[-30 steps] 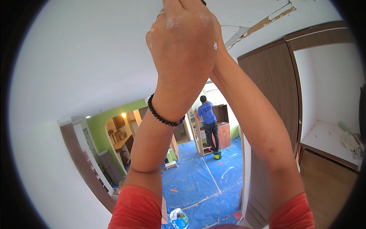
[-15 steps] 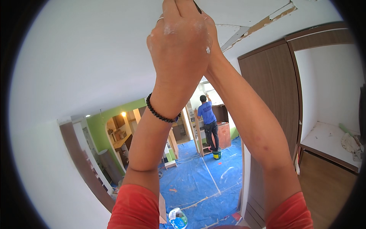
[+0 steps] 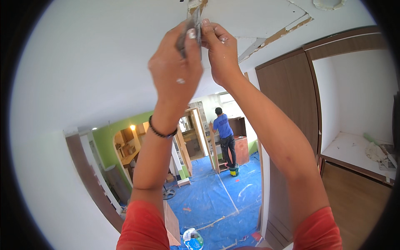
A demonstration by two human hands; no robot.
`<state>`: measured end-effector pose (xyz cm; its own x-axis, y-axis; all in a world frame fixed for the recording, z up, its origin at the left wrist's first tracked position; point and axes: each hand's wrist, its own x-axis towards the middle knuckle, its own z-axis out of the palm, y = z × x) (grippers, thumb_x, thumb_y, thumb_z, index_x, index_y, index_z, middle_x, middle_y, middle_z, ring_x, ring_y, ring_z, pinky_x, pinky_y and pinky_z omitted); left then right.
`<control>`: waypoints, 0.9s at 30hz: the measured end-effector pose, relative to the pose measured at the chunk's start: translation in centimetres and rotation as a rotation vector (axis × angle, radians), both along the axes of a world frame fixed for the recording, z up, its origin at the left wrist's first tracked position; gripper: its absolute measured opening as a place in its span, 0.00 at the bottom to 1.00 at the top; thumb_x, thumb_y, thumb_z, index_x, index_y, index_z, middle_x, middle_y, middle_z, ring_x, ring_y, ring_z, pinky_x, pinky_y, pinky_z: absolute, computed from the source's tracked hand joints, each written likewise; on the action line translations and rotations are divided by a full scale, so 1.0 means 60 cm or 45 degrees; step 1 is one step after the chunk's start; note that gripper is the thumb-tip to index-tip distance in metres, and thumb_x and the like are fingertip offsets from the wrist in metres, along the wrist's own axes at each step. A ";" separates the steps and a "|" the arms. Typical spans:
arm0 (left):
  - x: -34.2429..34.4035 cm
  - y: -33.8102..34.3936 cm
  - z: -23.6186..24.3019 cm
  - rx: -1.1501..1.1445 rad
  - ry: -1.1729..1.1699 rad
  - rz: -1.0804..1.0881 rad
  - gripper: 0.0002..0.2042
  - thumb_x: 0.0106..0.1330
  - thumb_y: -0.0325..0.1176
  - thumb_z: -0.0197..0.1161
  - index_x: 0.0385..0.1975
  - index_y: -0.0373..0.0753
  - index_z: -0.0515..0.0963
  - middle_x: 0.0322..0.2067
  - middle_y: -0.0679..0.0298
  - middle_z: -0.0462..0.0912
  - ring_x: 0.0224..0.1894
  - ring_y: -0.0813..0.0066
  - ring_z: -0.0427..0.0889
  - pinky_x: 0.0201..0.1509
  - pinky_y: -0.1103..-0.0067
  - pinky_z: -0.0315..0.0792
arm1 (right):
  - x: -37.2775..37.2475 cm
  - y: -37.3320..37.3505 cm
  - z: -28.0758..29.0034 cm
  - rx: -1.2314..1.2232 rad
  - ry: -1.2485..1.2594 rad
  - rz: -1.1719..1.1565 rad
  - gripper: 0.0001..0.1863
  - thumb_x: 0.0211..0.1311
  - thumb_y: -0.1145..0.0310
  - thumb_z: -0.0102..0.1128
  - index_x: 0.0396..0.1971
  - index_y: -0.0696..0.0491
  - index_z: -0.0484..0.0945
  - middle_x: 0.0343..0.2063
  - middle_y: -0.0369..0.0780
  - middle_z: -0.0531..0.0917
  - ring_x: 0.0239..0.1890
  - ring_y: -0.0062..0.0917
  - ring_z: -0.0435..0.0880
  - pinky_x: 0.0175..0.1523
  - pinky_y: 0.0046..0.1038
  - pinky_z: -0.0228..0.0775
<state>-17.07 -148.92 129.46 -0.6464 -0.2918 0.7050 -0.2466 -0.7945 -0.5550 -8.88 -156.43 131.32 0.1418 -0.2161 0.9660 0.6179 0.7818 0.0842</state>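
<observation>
Both my arms reach up to the white ceiling. My left hand, with a dark bead bracelet at the wrist, is closed on a flat grey putty knife, blurred by motion and partly hidden by the fingers. Right beside the blade, my right hand has its fingers curled and thumb raised; what they pinch, if anything, is hidden. White smears mark both hands. A gap with rough edges opens in the ceiling just above the blade, and a longer cut seam runs off to the right.
Below, blue sheeting covers the floor, with a white-and-blue bucket on it. Farther off, a person in a blue shirt stands on a dark bucket by a cabinet. A brown wardrobe rises at the right.
My hands have come lower and apart, turning so the grey putty knife shows. The ceiling gap above them has come into view.
</observation>
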 end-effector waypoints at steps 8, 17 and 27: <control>-0.068 0.055 0.063 0.059 0.417 -0.058 0.18 0.70 0.42 0.68 0.46 0.32 0.84 0.28 0.63 0.86 0.29 0.83 0.76 0.35 0.83 0.71 | -0.039 -0.045 0.020 0.705 -0.210 -0.940 0.11 0.65 0.66 0.69 0.42 0.57 0.82 0.34 0.40 0.87 0.36 0.25 0.84 0.46 0.27 0.75; -0.069 0.054 0.084 0.114 0.760 -0.334 0.15 0.69 0.34 0.67 0.46 0.27 0.81 0.37 0.56 0.86 0.31 0.70 0.85 0.36 0.80 0.80 | -0.045 -0.063 0.034 0.830 -0.345 -1.051 0.09 0.60 0.75 0.72 0.39 0.59 0.83 0.33 0.42 0.87 0.36 0.25 0.86 0.45 0.27 0.78; -0.002 0.041 0.031 0.097 0.783 -0.663 0.20 0.69 0.43 0.70 0.45 0.28 0.83 0.31 0.62 0.86 0.30 0.81 0.79 0.37 0.82 0.74 | -0.072 -0.078 0.028 0.734 -0.301 -1.160 0.10 0.59 0.76 0.71 0.40 0.60 0.84 0.31 0.44 0.88 0.34 0.27 0.87 0.43 0.27 0.79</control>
